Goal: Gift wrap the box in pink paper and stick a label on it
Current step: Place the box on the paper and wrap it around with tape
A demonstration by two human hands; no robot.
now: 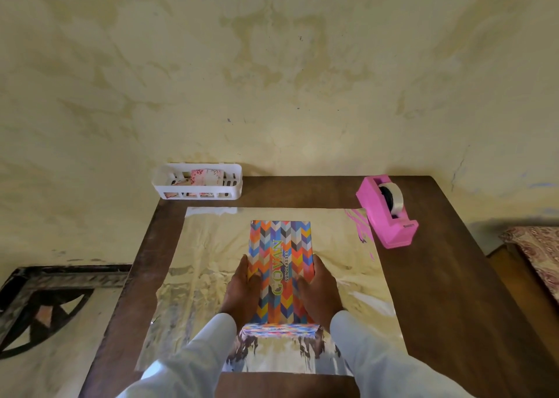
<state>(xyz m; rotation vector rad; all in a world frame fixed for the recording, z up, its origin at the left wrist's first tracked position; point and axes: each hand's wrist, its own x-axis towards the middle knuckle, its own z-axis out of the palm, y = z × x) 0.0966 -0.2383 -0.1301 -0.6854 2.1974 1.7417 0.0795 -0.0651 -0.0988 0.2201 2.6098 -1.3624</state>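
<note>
Evidently the positioning step: left hand and right hand clasped the box by its long sides, centred on the paper on the counter; next probably called for folding paper over it.

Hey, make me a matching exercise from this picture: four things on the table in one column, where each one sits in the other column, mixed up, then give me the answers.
Things
1. box
2. pink tape dispenser
3. white basket
4. wrapping paper

Places
A. at the far left corner of the table, by the wall
B. spread flat beneath the box, shiny side up
C. held between the left hand and the right hand
D. on the right, at the sheet's far right corner

Pairs: 1-C, 2-D, 3-A, 4-B
</note>
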